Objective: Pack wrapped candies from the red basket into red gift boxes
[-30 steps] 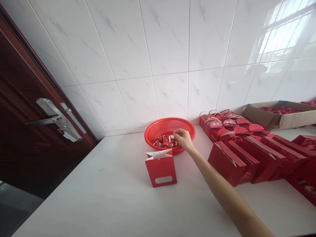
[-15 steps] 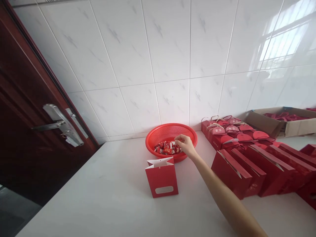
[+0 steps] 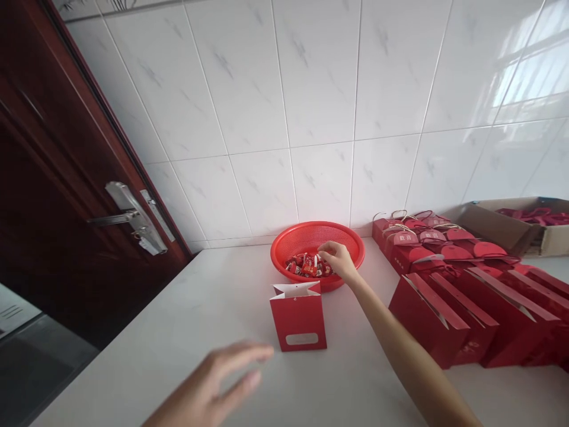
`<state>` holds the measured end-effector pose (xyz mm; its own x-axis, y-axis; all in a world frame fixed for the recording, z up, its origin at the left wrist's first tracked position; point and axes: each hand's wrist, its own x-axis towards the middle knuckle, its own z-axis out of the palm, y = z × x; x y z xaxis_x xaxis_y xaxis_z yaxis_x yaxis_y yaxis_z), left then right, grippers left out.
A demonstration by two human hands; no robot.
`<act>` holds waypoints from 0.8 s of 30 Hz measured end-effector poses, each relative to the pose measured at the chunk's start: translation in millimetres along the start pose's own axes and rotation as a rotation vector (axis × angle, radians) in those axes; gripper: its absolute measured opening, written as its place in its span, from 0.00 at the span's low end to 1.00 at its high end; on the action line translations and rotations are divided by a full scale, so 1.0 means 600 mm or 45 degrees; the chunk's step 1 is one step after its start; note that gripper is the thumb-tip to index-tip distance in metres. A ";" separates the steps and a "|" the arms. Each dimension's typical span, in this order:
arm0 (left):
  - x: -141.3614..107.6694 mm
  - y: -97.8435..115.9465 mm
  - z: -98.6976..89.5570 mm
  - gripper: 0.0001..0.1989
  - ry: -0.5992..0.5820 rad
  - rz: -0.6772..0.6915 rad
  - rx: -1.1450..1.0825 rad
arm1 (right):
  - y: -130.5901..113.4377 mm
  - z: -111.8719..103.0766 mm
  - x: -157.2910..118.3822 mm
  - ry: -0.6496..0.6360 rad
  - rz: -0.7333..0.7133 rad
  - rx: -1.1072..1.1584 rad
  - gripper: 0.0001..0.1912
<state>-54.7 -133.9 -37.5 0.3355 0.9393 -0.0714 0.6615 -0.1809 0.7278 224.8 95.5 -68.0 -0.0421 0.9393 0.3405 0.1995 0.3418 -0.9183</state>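
A red oval basket (image 3: 284, 237) stands against the wall with several small red-wrapped sweets (image 3: 310, 265) inside. Over its right part is my right hand (image 3: 338, 258), fingers pinched together; what they hold, if anything, is too small to make out. An upright red paper bag (image 3: 299, 317), open at the top with a white inside, stands just in front of the basket. My left hand (image 3: 222, 379) is left of and nearer than the bag, thumb and fingers apart, holding nothing and not touching the bag.
At the right, filled red gift boxes (image 3: 404, 237) with cord handles stand behind a row of red paper bags (image 3: 429, 323). A cardboard box (image 3: 553, 240) with red ribbons is at the far right. A dark red door (image 3: 66, 178) is at the left.
My left hand has come into view from the bottom, beside the bag. My right hand stays over the basket. The whole view has shifted a little to the left.
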 end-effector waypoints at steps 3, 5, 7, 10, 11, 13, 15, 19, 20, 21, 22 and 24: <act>0.093 0.039 -0.053 0.15 0.207 0.114 0.077 | 0.003 0.000 -0.004 0.004 -0.007 -0.024 0.05; 0.170 0.056 -0.078 0.14 0.285 0.207 0.086 | 0.006 0.000 -0.009 -0.005 -0.009 -0.033 0.05; 0.249 0.061 -0.094 0.13 0.240 0.235 0.077 | 0.008 0.000 -0.014 -0.019 -0.008 -0.034 0.05; 0.355 0.054 -0.103 0.12 0.085 0.150 0.008 | 0.009 0.000 -0.021 -0.037 -0.013 -0.032 0.04; 0.383 0.052 -0.104 0.12 0.068 0.140 -0.006 | 0.009 0.000 -0.023 -0.039 -0.019 -0.034 0.03; 0.430 0.051 -0.103 0.14 0.017 0.135 -0.017 | 0.009 0.000 -0.025 -0.039 -0.033 -0.042 0.03; 0.464 0.053 -0.099 0.16 -0.070 0.130 -0.025 | 0.009 0.000 -0.025 -0.038 -0.045 -0.058 0.04; 0.508 0.045 -0.077 0.16 -0.299 0.049 0.053 | 0.011 0.002 -0.027 -0.046 -0.060 -0.110 0.05; 0.517 0.039 -0.070 0.14 -0.360 0.008 0.100 | 0.011 0.003 -0.027 -0.047 -0.063 -0.127 0.05; 0.524 0.032 -0.062 0.12 -0.421 -0.037 0.149 | 0.012 0.004 -0.029 -0.048 -0.065 -0.147 0.06; 0.532 0.024 -0.054 0.11 -0.477 -0.082 0.194 | 0.011 0.004 -0.030 -0.047 -0.069 -0.168 0.06; 0.544 0.009 -0.040 0.12 -0.560 -0.151 0.260 | 0.010 0.006 -0.033 -0.047 -0.075 -0.213 0.06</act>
<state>42.2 178.7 -40.8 0.4720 0.7528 -0.4587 0.8154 -0.1749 0.5519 223.4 78.8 -81.1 -0.0940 0.9194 0.3820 0.3560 0.3893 -0.8495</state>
